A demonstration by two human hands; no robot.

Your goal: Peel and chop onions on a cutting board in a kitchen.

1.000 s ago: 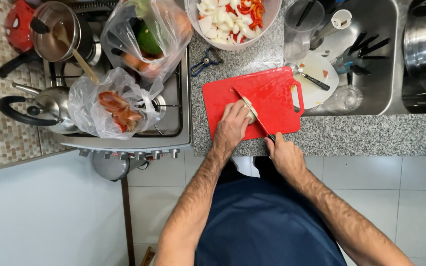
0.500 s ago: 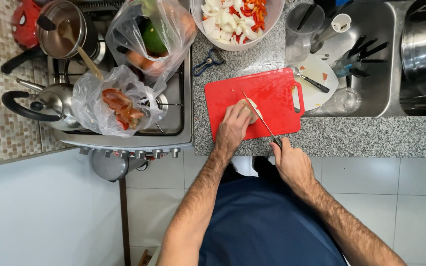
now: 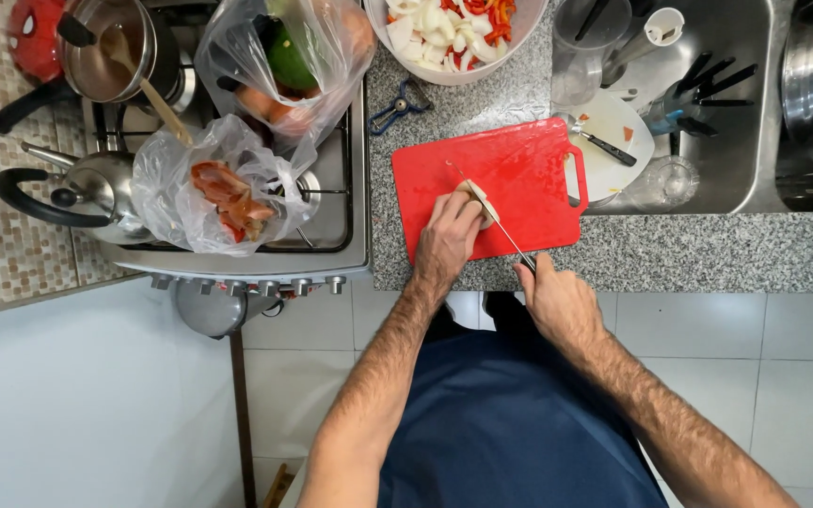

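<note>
On the red cutting board point(image 3: 510, 183), the left hand point(image 3: 446, 240) is pinning a pale onion piece point(image 3: 480, 202) while the right hand point(image 3: 557, 299) is gripping the knife point(image 3: 496, 221); a slip could nick those curled fingertips.

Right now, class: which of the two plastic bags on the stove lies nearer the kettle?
The lower bag holding reddish pieces; it touches the kettle. The other bag, with green produce, sits farther back.

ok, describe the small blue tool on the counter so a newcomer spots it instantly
Start at the red cutting board on the granite counter. Just off its upper left corner, toward the stove, lies a small peeler. Its looped blue handle sets it apart from the knife on the board.
</note>
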